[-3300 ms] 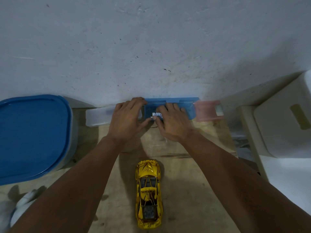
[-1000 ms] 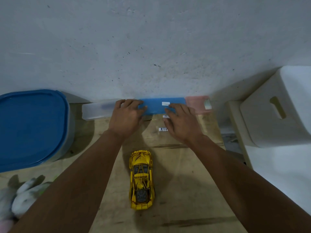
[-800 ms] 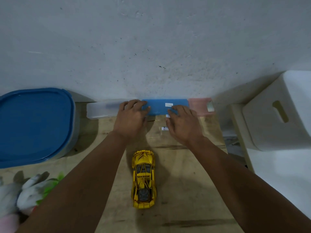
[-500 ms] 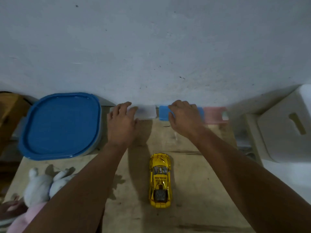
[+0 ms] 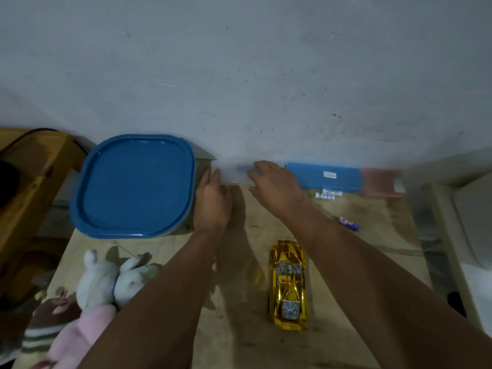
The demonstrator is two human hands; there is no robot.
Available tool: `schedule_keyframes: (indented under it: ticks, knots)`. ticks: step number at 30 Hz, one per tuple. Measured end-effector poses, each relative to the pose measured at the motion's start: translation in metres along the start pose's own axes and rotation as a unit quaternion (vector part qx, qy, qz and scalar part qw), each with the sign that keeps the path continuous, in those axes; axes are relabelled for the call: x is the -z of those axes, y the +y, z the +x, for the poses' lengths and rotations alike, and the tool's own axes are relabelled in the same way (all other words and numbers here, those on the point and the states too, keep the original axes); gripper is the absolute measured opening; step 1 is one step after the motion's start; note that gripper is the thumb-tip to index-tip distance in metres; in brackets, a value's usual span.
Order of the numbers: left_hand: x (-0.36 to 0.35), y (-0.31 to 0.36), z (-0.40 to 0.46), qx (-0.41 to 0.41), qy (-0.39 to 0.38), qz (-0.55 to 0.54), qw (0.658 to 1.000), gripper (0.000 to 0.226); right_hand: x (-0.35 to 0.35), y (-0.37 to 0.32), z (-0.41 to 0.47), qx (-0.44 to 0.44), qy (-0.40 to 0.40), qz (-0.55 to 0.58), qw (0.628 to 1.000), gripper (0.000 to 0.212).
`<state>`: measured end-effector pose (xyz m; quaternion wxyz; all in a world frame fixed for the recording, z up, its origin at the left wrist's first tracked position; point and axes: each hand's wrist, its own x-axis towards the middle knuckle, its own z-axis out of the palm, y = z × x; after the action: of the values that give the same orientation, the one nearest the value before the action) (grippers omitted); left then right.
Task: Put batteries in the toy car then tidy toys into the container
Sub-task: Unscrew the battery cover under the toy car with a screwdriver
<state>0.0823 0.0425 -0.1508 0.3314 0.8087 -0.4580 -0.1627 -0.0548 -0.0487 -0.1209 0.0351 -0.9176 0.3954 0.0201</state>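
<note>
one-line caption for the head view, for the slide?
Both hands, left hand and right hand, reach a clear case at the wall; yellow toy car and batteries wait nearby.

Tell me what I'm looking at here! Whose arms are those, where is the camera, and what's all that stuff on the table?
No machine here: the arms belong to a person wearing a camera on their head, so you look down just as they do. On the wooden table lies a shiny yellow toy car. By the wall sit a clear plastic box, a blue plastic box and a pink plastic box. Small white batteries lie in front of the blue one, and a purple-and-white battery lies apart. A big container with a blue lid stands to the left, with a white plush rabbit in front of it. The left hand and right hand both touch the clear box; it's too blurry to tell whether they grip it.
</note>
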Motion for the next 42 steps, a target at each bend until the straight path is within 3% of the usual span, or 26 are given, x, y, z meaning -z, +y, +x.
schedule_keyframes:
  ticks: [10, 15, 18, 21, 28, 31, 37, 40, 42]
  knots:
    - [-0.004, 0.002, 0.011, 0.009, 0.015, -0.033, 0.999, 0.043, 0.013, -0.007, 0.013, 0.014, 0.007, -0.059, 0.998, 0.037]
    - [0.0, 0.005, 0.012, 0.036, 0.019, -0.07, 0.997, 0.046, 0.018, -0.01, 0.018, 0.024, -0.032, -0.098, 0.994, 0.028]
    - [-0.001, 0.003, 0.014, 0.049, 0.015, -0.085, 0.995, 0.045, 0.017, -0.011, 0.017, 0.029, -0.031, -0.114, 0.993, 0.036]
    - [0.0, 0.001, 0.017, 0.046, 0.008, -0.071, 0.996, 0.041, 0.02, -0.011, 0.019, 0.044, -0.02, -0.119, 0.992, 0.041]
    - [0.003, 0.005, 0.022, 0.042, 0.016, -0.044, 0.998, 0.029, 0.025, -0.007, 0.025, 0.085, -0.027, -0.115, 0.989, 0.031]
    - [0.005, 0.006, 0.025, 0.04, 0.018, -0.017, 0.999, 0.035, 0.029, -0.007, 0.027, 0.092, -0.039, -0.105, 0.989, 0.028]
    - [0.005, 0.007, 0.024, 0.08, 0.019, -0.068, 0.994, 0.065, 0.046, 0.017, 0.034, 0.065, 0.024, -0.063, 0.996, 0.03]
    - [0.005, 0.01, 0.02, 0.072, 0.016, -0.054, 0.996, 0.054, 0.047, 0.027, 0.026, 0.054, 0.129, -0.056, 0.989, 0.026]
    - [0.004, 0.011, 0.017, 0.071, 0.011, -0.041, 0.997, 0.046, 0.043, 0.029, 0.022, 0.024, 0.145, -0.049, 0.988, 0.018]
